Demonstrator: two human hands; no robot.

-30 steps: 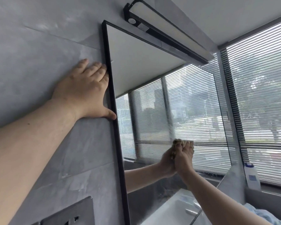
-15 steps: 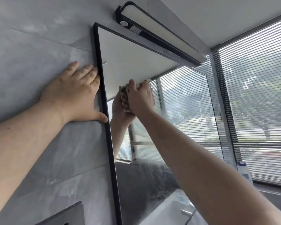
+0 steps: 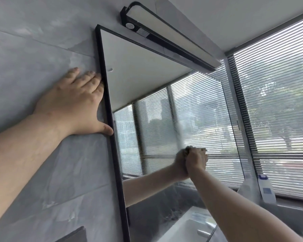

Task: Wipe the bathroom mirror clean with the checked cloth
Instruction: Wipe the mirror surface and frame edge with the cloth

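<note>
While braced with the flat, straight-fingered left hand (image 3: 73, 105) on the grey tiled wall (image 3: 33, 49), pressed the brown checked cloth (image 3: 187, 149), gripped in the curled right hand (image 3: 197, 160), mid-height against the black-framed rectangular mirror (image 3: 147, 75). Mid-wipe, seemingly; next needed sweeping the hazy glass above.

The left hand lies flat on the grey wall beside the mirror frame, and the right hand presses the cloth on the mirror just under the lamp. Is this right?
Not quite. The head view shows the right hand pressing the cloth around the middle of the mirror, well below the lamp. The left hand does lie flat on the wall.
</note>
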